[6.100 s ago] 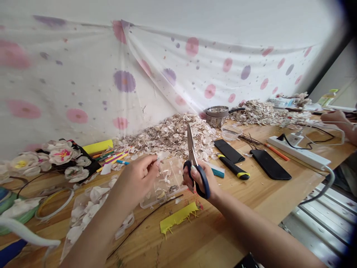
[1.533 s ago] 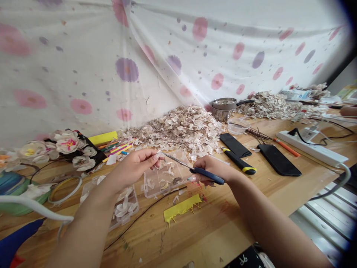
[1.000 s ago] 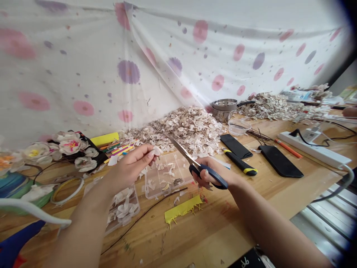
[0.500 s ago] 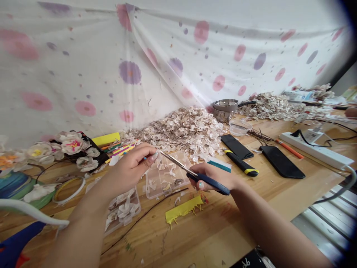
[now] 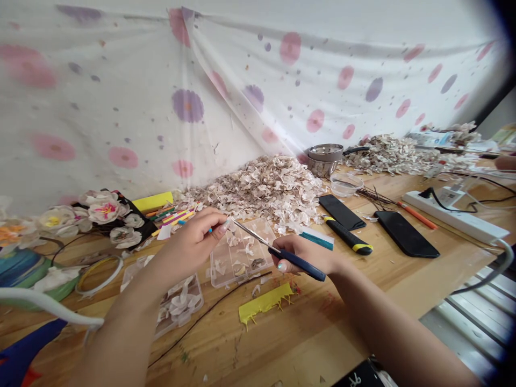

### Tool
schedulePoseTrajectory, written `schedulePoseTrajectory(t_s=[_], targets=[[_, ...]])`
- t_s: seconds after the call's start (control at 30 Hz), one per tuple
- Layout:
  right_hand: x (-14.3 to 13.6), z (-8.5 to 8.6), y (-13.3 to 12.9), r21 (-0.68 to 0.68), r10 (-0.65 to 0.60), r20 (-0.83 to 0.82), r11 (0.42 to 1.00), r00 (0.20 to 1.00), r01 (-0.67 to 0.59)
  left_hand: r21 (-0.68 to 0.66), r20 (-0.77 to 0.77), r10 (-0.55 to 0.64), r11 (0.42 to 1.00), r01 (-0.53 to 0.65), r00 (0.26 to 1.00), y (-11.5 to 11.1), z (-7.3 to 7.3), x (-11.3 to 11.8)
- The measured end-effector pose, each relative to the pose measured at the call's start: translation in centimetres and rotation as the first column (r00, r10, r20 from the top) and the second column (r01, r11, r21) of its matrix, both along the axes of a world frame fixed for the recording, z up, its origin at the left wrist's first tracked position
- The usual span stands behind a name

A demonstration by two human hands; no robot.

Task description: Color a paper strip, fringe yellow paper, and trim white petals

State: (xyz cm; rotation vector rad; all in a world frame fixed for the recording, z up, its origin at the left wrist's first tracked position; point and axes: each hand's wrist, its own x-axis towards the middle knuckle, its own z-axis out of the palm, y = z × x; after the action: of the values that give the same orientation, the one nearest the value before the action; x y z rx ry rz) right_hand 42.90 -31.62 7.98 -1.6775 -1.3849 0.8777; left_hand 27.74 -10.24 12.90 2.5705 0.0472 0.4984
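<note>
In my right hand (image 5: 296,252) is a pair of dark-handled scissors (image 5: 300,263), their metal blades pointing up and left to the fingertips of my left hand (image 5: 205,231). The fingers of my left hand are pinched together at the blade tips; what they hold is too small to make out. Beneath the hands lies a clear compartment box (image 5: 226,269) with pale petals in it. A second clear box (image 5: 197,303) with white petals sits partly behind my left forearm. Nearer me, a yellow fringed strip (image 5: 264,305) lies on the wooden table (image 5: 226,349).
A large heap of pale petals (image 5: 270,188) lies behind the boxes. To the right are a cutter (image 5: 346,235), a black phone (image 5: 405,234) and a white power strip (image 5: 459,215). Fabric flowers (image 5: 107,207) stand at left. Another person's hand (image 5: 506,162) shows at far right.
The scissors' handles have moved slightly left and their angle has shifted a little with my right hand. My left hand stays nearly in place.
</note>
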Motion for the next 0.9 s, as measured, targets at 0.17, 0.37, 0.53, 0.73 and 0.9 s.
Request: schedulePoseTrajectory(t_s=[0.17,0.37,0.53,0.73,0.9], targets=[[0.0,-0.1,0.1,-0.012,-0.004,0.004,1.000,1.000,0.004,0.009,-0.049,0.010,1.000,-0.010,0.999,-0.4,0.0,0.0],[-0.1,-0.4,0.3,-0.003,-0.014,-0.019,1.000,1.000,0.013,-0.018,-0.099,-0.001,1.000,-0.001,0.995,-1.0,0.3,0.1],[-0.1,-0.6,0.5,-0.017,-0.013,-0.054,1.000,0.998,0.013,-0.059,-0.121,-0.026,0.998,0.019,0.992,-1.4,0.4,0.3],[0.1,-0.7,0.5,-0.004,0.007,-0.049,1.000,0.999,-0.007,-0.074,-0.143,-0.037,0.997,0.027,0.989,-1.5,0.4,0.4],[-0.1,-0.7,0.6,0.020,0.017,-0.056,1.000,0.998,-0.016,-0.090,-0.174,-0.036,0.996,0.021,0.984,-1.7,0.4,0.4]])
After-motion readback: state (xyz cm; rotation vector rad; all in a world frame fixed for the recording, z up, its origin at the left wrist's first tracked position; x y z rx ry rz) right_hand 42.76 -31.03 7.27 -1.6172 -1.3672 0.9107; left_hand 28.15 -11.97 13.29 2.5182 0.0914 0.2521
